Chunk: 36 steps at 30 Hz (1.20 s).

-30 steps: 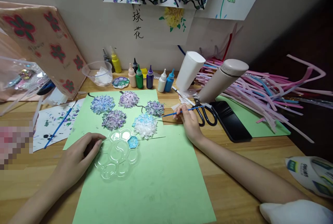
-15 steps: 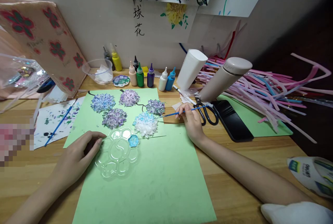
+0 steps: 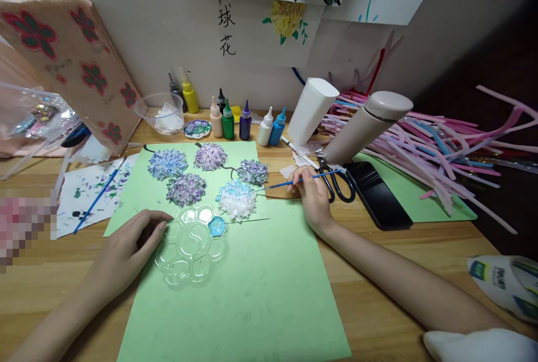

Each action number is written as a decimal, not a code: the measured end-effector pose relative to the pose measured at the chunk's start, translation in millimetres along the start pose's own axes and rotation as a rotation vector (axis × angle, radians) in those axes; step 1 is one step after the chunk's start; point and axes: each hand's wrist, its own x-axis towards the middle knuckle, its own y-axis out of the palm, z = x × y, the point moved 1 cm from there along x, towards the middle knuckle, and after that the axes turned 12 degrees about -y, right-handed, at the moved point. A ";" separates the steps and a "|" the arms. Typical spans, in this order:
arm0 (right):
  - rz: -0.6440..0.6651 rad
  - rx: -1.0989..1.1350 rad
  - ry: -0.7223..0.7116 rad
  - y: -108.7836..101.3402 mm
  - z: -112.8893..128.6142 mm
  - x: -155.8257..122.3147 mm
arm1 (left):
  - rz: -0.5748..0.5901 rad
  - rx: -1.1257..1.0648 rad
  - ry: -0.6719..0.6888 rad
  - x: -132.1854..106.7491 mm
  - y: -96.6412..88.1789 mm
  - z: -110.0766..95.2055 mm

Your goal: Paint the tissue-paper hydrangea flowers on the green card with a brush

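Note:
My right hand [image 3: 311, 193] pinches a thin blue paintbrush [image 3: 294, 182]; its tip reaches the right side of a white and blue tissue flower [image 3: 236, 199] on green paper [image 3: 235, 295]. My left hand [image 3: 128, 244] lies curled on the paper, its fingertips touching the left rim of a clear flower-shaped palette [image 3: 191, 244]. One palette well holds blue paint [image 3: 217, 227]. Several more purple and blue tissue flowers [image 3: 186, 189] sit on the upper green sheet.
Small paint bottles [image 3: 246, 122] line the back, beside a clear bowl [image 3: 159, 112]. Black scissors [image 3: 336, 182], a phone [image 3: 376, 196], two white cylinders [image 3: 365, 126] and a heap of pipe cleaners [image 3: 437, 143] lie at the right. A second blue brush [image 3: 97, 197] rests on spattered paper at the left.
The view has shifted slightly, so everything sits a little higher and to the right. The brush tip stays at the white and blue flower. My left hand has not moved.

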 end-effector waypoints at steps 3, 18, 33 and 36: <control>0.038 -0.011 0.000 0.5 -0.8 -0.1 | 0.001 -0.006 0.003 -0.1 0.0 -0.2; 0.094 0.019 -0.008 1.4 0.0 -3.3 | -0.016 -0.007 0.008 0.4 0.1 -2.9; 0.094 -0.075 -0.039 1.9 1.5 -2.3 | 0.005 -0.008 -0.013 0.0 1.0 0.7; 0.059 -0.078 -0.030 1.6 1.9 -1.8 | -0.005 -0.004 -0.006 -0.5 0.5 -0.3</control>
